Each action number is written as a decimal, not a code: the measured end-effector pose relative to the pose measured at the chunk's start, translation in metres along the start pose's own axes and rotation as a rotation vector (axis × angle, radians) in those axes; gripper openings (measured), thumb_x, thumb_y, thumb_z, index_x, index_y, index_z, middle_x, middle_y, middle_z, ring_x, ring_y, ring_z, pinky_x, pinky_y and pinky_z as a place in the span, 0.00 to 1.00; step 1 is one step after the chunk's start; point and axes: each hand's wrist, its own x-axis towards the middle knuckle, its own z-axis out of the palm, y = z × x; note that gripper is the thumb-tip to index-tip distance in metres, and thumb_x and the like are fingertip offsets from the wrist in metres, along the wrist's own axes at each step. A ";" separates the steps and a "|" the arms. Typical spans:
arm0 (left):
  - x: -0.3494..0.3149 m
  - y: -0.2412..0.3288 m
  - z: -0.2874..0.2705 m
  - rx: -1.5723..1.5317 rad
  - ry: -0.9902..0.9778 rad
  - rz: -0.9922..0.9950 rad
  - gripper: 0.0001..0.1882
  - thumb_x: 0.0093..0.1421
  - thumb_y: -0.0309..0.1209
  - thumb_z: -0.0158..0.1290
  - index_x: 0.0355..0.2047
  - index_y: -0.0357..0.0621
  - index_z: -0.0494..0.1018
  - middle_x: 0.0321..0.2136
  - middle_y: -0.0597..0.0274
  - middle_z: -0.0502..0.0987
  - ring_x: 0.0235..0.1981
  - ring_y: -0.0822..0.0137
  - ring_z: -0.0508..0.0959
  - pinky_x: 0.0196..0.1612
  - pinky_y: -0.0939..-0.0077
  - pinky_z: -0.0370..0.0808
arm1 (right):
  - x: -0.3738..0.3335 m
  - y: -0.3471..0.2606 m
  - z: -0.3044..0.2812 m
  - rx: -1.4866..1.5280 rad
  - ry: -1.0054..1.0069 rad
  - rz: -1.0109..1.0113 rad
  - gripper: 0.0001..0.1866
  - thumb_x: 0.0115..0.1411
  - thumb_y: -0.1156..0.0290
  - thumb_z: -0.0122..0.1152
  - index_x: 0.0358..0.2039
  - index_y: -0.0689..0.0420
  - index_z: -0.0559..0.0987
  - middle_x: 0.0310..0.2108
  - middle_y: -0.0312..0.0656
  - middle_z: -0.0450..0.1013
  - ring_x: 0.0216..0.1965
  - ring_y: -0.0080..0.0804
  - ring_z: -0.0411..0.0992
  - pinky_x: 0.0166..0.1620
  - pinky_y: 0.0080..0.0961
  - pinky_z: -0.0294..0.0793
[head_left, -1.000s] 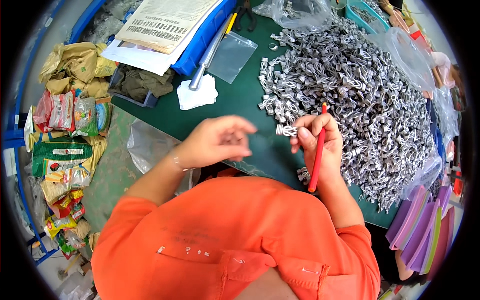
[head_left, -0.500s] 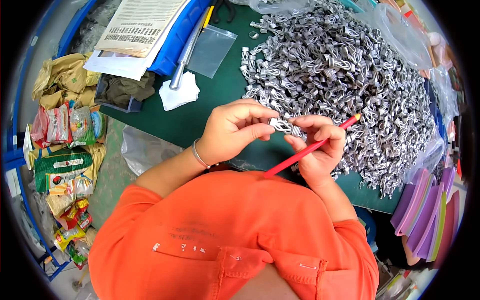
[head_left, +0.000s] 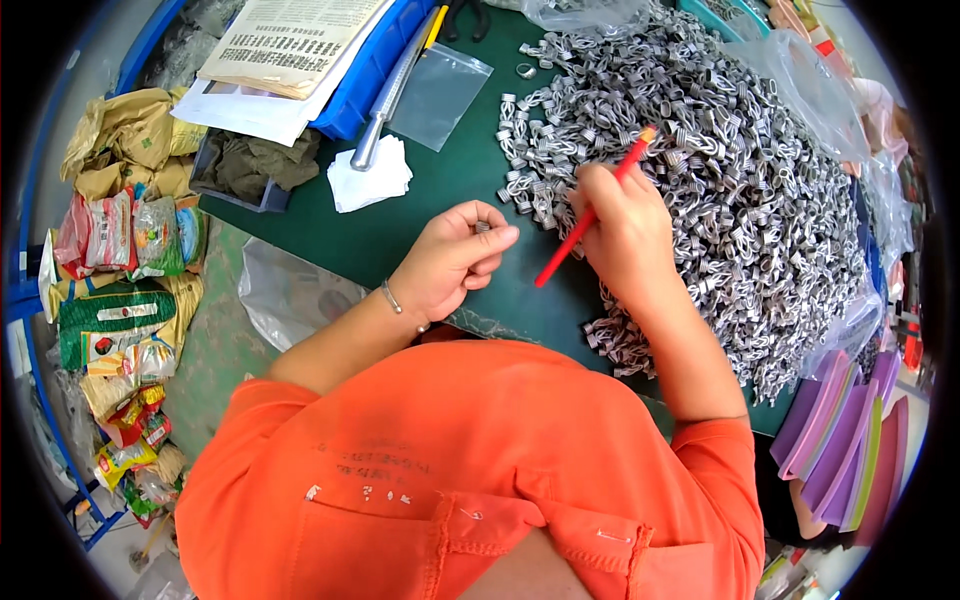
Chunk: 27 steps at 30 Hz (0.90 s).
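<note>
Hands at a heap of grey metal parts (head_left: 720, 220) (each apparently a looped piece with a ribbed collar) on a green table (head_left: 430, 180). The right hand (head_left: 628, 225), at the heap's left edge, is clamped on a red pencil-shaped stick (head_left: 575, 248); its yellow end lies over the heap, its red end out to the left. Its fingertips are turned under, and whether they touch a part cannot be told. The left hand (head_left: 450, 262), left of the heap and apart from it, has thumb and forefinger pinched on a small grey piece (head_left: 483, 227), mostly hidden. Lettering: farthest upper left of the heap, printed sheets (head_left: 285, 50) carry rows of dark characters above a blue tray (head_left: 350, 108); well left of it, a green package (head_left: 115, 318) bears a pale label band, and a pink-and-white packet (head_left: 107, 230) shows print too small to read. Below left of the heap, the orange shirt (head_left: 430, 490) has a faint, smudged dark line of marking (illegible).
</note>
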 end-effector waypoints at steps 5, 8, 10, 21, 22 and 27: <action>0.003 -0.002 0.003 0.308 0.065 0.214 0.08 0.55 0.25 0.51 0.36 0.38 0.67 0.24 0.67 0.69 0.17 0.81 0.63 0.18 0.89 0.58 | 0.009 0.006 0.012 -0.080 -0.135 -0.075 0.07 0.38 0.78 0.54 0.20 0.56 0.67 0.19 0.40 0.67 0.27 0.38 0.67 0.28 0.30 0.64; 0.003 0.003 0.012 0.341 0.121 0.272 0.12 0.55 0.26 0.53 0.39 0.36 0.68 0.27 0.65 0.71 0.17 0.82 0.63 0.18 0.91 0.58 | 0.006 -0.005 0.008 0.047 -0.050 -0.143 0.07 0.38 0.77 0.54 0.20 0.56 0.67 0.20 0.40 0.67 0.27 0.38 0.67 0.29 0.30 0.63; 0.007 0.003 0.012 0.383 0.121 0.255 0.13 0.54 0.27 0.53 0.40 0.36 0.68 0.27 0.66 0.71 0.17 0.83 0.63 0.17 0.91 0.57 | 0.001 -0.008 0.010 0.117 0.003 -0.171 0.07 0.38 0.77 0.54 0.20 0.56 0.66 0.20 0.40 0.67 0.27 0.39 0.67 0.28 0.31 0.63; 0.014 -0.002 0.016 0.404 0.173 0.341 0.15 0.54 0.26 0.54 0.41 0.36 0.68 0.26 0.68 0.70 0.17 0.85 0.63 0.18 0.93 0.56 | 0.006 0.004 0.011 0.072 0.043 -0.192 0.08 0.36 0.78 0.55 0.20 0.56 0.67 0.22 0.39 0.68 0.27 0.36 0.67 0.30 0.30 0.64; 0.015 -0.001 0.015 0.386 0.149 0.332 0.14 0.54 0.26 0.53 0.41 0.36 0.68 0.26 0.68 0.70 0.17 0.85 0.62 0.18 0.93 0.56 | 0.006 0.000 0.008 0.119 0.076 -0.267 0.07 0.38 0.76 0.55 0.20 0.56 0.68 0.24 0.37 0.69 0.27 0.34 0.68 0.32 0.29 0.65; 0.006 0.005 0.014 0.529 0.135 0.386 0.13 0.54 0.23 0.52 0.41 0.35 0.70 0.23 0.69 0.71 0.19 0.83 0.65 0.21 0.92 0.61 | -0.008 -0.009 -0.003 0.409 0.176 -0.111 0.13 0.39 0.84 0.61 0.22 0.58 0.66 0.29 0.43 0.73 0.29 0.39 0.72 0.30 0.30 0.70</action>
